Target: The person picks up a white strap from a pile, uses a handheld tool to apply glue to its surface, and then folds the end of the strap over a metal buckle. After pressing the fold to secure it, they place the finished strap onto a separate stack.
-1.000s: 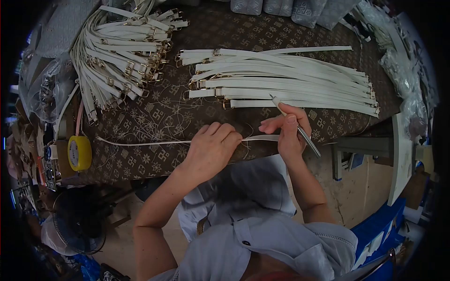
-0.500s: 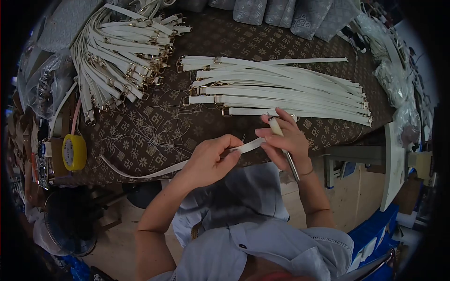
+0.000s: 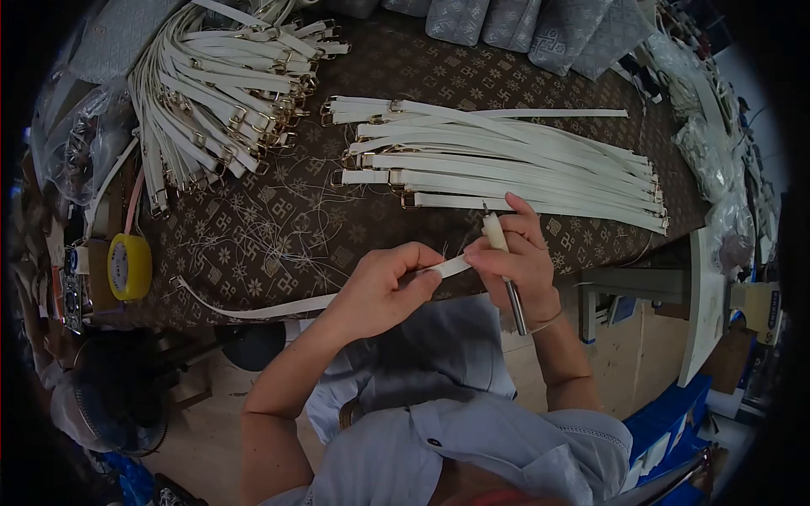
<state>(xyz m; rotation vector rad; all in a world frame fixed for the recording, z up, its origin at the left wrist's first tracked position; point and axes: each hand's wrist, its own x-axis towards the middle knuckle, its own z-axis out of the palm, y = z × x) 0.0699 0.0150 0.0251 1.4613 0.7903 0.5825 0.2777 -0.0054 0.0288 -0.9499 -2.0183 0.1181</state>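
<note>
A white strap (image 3: pixel 283 311) runs along the table's front edge and passes through my left hand (image 3: pixel 391 285), pinched between thumb and fingers. Its short free part shows between my two hands, with fine thread ends sticking up near the left fingertips. My right hand (image 3: pixel 519 261) holds a pen-like tool (image 3: pixel 496 234) with a whitish grip, a thin dark tip pointing up and away, and a metal rear end. That hand's thumb and fingertip also meet at the strap's right part. The tool's tip stands apart from the strap.
White buckled straps (image 3: pixel 523 160) lie in a row behind my hands. A bigger bundle of straps (image 3: pixel 224 93) is at back left, near loose thread (image 3: pixel 270 236). Yellow tape (image 3: pixel 129 267) stands at the left edge. Grey patterned pieces (image 3: pixel 540 38) lie at the back; a fan (image 3: pixel 118 396) is below left.
My right hand has closed its thumb and fingers onto the strap's right part, and the tool has turned more upright. The left hand keeps its pinch on the strap.
</note>
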